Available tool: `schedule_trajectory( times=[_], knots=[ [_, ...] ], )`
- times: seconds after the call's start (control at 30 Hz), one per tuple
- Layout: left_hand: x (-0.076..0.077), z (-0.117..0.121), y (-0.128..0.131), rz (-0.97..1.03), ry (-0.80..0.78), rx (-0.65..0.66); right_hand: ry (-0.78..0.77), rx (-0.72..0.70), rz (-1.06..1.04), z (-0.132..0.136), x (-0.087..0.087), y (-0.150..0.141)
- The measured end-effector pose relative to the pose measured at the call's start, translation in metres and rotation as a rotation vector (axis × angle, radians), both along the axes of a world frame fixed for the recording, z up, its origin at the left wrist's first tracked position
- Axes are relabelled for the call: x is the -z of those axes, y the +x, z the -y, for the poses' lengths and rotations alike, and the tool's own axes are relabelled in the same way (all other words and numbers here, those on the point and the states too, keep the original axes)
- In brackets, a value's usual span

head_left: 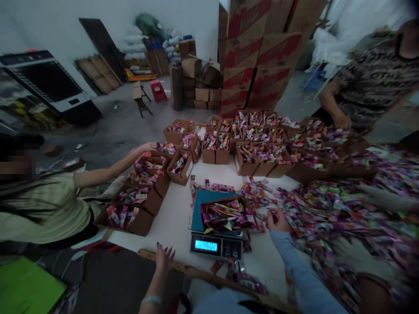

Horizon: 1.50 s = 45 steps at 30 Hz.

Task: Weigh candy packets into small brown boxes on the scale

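Head view: right hand (277,220) touches glossy sachets (327,209).

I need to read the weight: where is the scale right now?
In the head view the scale sits at the table's near edge, between the left hand and right hand, carrying a box of sachets.

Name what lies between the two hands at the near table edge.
In the head view, a digital scale carrying a sachet-filled box lies between the left hand and right hand.

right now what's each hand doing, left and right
left hand: open, fingers spread, empty, at the white table edge.
right hand: curled on the pile of small pink and purple sachets; whether it grips one cannot be told.
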<state>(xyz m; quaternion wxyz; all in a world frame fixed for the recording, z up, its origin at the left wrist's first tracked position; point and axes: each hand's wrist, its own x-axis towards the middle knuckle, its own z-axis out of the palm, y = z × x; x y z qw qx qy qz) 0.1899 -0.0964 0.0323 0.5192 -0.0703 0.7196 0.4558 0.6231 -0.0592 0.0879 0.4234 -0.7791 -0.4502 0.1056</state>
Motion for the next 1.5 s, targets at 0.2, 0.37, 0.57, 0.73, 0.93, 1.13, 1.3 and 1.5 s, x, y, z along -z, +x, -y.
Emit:
schedule_trajectory(
  times=[0.2, 0.37, 0.57, 0.73, 0.93, 1.13, 1.3, 1.5],
  knots=[
    [-0.039, -0.007, 0.047, -0.247, 0.148, 0.185, 0.214, -0.150, 0.095, 0.023, -0.017, -0.044],
    [-0.096, -0.023, 0.104, -0.589, 0.660, 0.666, 0.250, -0.597, 0.388, -0.008, -0.082, -0.067],
    [-0.099, -0.059, 0.139, -0.778, 0.832, 0.973, -0.605, -1.094, 0.654, -0.070, -0.090, -0.121],
    [-0.091, -0.080, 0.139, -0.761, 0.862, 1.008, -0.635, -1.167, 0.861, -0.097, -0.080, -0.146],
    [-0.098, -0.078, 0.134, -0.784, 0.849, 1.050, -0.592, -1.234, 0.888, -0.098, -0.087, -0.130],
    [-0.091, -0.079, 0.134, -0.763, 0.913, 1.070, -0.631, -1.250, 1.036, -0.097, -0.066, -0.161],
    [-0.092, -0.077, 0.131, -0.759, 0.883, 1.044, -0.509, -1.461, 1.070, -0.106, -0.077, -0.141],
    [-0.100, -0.081, 0.129, -0.768, 0.869, 1.063, -0.381, -1.389, 1.045, -0.105, -0.099, -0.103]
  ],
)
